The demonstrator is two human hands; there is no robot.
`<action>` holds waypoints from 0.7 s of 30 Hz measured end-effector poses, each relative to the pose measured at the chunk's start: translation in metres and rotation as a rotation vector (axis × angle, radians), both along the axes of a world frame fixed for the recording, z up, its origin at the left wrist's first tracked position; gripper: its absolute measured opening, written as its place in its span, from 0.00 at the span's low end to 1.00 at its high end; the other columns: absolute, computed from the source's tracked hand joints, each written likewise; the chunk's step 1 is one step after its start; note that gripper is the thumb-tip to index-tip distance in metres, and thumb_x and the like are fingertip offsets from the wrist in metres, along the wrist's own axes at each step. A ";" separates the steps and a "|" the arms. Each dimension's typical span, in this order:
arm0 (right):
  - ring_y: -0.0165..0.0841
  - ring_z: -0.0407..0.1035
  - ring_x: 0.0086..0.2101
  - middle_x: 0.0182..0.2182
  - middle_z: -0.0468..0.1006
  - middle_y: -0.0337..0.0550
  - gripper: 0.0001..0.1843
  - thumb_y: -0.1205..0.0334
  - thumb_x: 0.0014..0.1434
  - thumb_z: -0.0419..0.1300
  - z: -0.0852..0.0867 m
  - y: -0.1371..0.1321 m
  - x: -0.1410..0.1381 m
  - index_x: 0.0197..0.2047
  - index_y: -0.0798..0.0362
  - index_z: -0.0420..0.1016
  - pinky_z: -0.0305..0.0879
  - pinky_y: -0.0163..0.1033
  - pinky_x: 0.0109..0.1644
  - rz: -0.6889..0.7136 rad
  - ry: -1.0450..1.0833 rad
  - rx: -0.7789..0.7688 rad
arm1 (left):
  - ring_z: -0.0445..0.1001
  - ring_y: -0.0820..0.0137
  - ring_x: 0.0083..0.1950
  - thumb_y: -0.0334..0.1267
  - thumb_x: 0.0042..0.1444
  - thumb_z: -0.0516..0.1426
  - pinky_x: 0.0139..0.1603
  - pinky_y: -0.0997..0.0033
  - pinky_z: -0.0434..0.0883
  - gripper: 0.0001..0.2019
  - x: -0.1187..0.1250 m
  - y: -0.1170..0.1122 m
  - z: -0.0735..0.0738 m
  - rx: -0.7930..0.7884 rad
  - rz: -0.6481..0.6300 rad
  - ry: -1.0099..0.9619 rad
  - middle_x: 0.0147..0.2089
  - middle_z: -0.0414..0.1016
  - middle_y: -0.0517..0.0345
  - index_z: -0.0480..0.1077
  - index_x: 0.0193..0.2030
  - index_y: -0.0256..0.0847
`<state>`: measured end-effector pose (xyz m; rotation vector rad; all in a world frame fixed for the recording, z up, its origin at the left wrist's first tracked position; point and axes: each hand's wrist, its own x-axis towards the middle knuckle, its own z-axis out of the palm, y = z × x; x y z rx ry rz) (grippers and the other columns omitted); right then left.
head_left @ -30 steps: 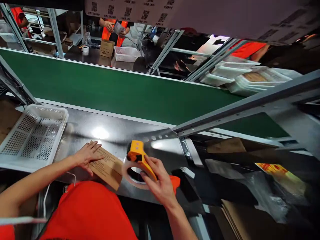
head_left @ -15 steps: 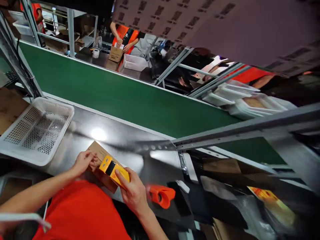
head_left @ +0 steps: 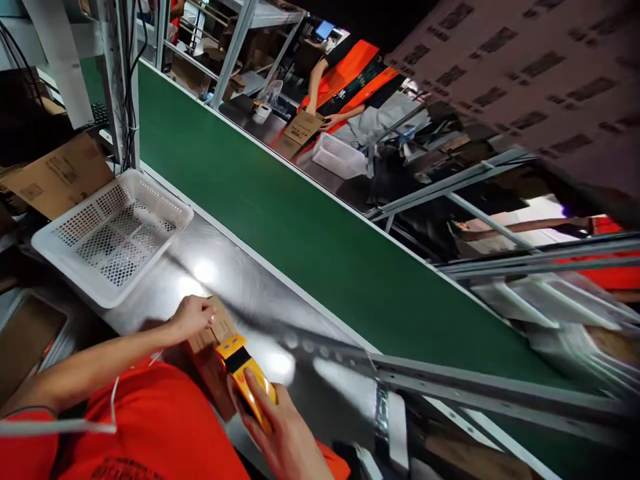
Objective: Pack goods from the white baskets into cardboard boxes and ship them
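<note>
A small brown cardboard box [head_left: 213, 347] sits at the near edge of the steel worktable [head_left: 235, 280]. My left hand [head_left: 193, 317] grips its far end, fingers curled over the top. My right hand [head_left: 280, 433] is closed round a yellow and black tape dispenser [head_left: 245, 377], whose head rests on the box top. My orange shirt hides the near side of the box.
A white perforated basket [head_left: 113, 230] stands to the left on the table. Behind the table runs a green conveyor belt [head_left: 310, 240]. A metal rail [head_left: 475, 390] crosses at the right. Across the belt a person in orange handles a cardboard box [head_left: 303, 127] beside another white basket [head_left: 340, 157].
My right hand lifted the tape dispenser from the table onto the box and drew it along the top. My left hand moved from flat on the box to gripping its end. The view swung left.
</note>
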<state>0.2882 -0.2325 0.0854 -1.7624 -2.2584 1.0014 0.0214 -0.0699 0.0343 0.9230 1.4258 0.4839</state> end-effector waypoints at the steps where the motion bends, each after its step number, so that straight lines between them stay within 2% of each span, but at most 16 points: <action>1: 0.46 0.82 0.45 0.53 0.79 0.51 0.42 0.61 0.67 0.60 0.000 -0.001 0.000 0.80 0.29 0.58 0.83 0.50 0.50 -0.015 -0.014 -0.011 | 0.76 0.70 0.28 0.41 0.65 0.59 0.30 0.70 0.72 0.14 -0.012 0.015 0.000 0.016 0.026 0.040 0.29 0.79 0.56 0.74 0.29 0.40; 5: 0.47 0.81 0.41 0.51 0.78 0.52 0.38 0.61 0.68 0.57 -0.003 0.006 -0.008 0.79 0.30 0.61 0.82 0.51 0.45 0.007 -0.105 0.010 | 0.72 0.73 0.25 0.39 0.66 0.59 0.28 0.74 0.68 0.13 -0.060 0.064 -0.008 0.054 0.069 0.196 0.28 0.77 0.56 0.75 0.31 0.37; 7: 0.46 0.80 0.38 0.49 0.78 0.51 0.36 0.58 0.70 0.56 -0.006 0.015 -0.013 0.79 0.32 0.62 0.81 0.49 0.43 0.042 -0.178 0.025 | 0.73 0.72 0.27 0.40 0.66 0.60 0.31 0.73 0.68 0.13 -0.075 0.075 -0.016 0.080 0.057 0.250 0.29 0.78 0.54 0.76 0.31 0.35; 9: 0.44 0.80 0.35 0.47 0.78 0.51 0.34 0.56 0.72 0.55 -0.009 0.023 -0.016 0.79 0.35 0.63 0.79 0.47 0.41 0.074 -0.232 0.020 | 0.74 0.70 0.30 0.41 0.65 0.60 0.33 0.72 0.68 0.14 -0.081 0.077 -0.028 0.097 0.039 0.295 0.28 0.78 0.52 0.77 0.30 0.36; 13: 0.43 0.79 0.32 0.45 0.78 0.52 0.32 0.53 0.73 0.53 -0.013 0.033 -0.018 0.78 0.38 0.66 0.77 0.45 0.37 0.123 -0.305 -0.009 | 0.75 0.67 0.28 0.40 0.64 0.60 0.31 0.72 0.68 0.15 -0.072 0.056 -0.060 0.041 -0.048 0.304 0.24 0.76 0.55 0.76 0.26 0.37; 16: 0.42 0.78 0.32 0.44 0.78 0.51 0.32 0.53 0.72 0.55 -0.013 0.035 -0.019 0.77 0.40 0.68 0.75 0.43 0.37 0.140 -0.359 0.004 | 0.81 0.63 0.36 0.41 0.65 0.59 0.35 0.72 0.71 0.14 -0.060 0.027 -0.083 0.048 -0.148 0.271 0.29 0.81 0.53 0.81 0.33 0.36; 19: 0.41 0.77 0.33 0.44 0.79 0.51 0.33 0.53 0.71 0.58 -0.009 0.036 -0.025 0.77 0.41 0.68 0.74 0.41 0.38 0.152 -0.388 0.036 | 0.82 0.59 0.48 0.42 0.66 0.58 0.45 0.69 0.73 0.15 -0.055 0.008 -0.097 0.115 -0.256 0.291 0.39 0.86 0.49 0.84 0.40 0.36; 21: 0.41 0.77 0.33 0.44 0.79 0.52 0.34 0.54 0.70 0.59 -0.006 0.039 -0.031 0.77 0.41 0.68 0.74 0.41 0.38 0.146 -0.396 0.046 | 0.82 0.57 0.48 0.39 0.64 0.58 0.48 0.66 0.74 0.13 -0.058 0.007 -0.100 0.149 -0.336 0.341 0.40 0.86 0.46 0.84 0.42 0.35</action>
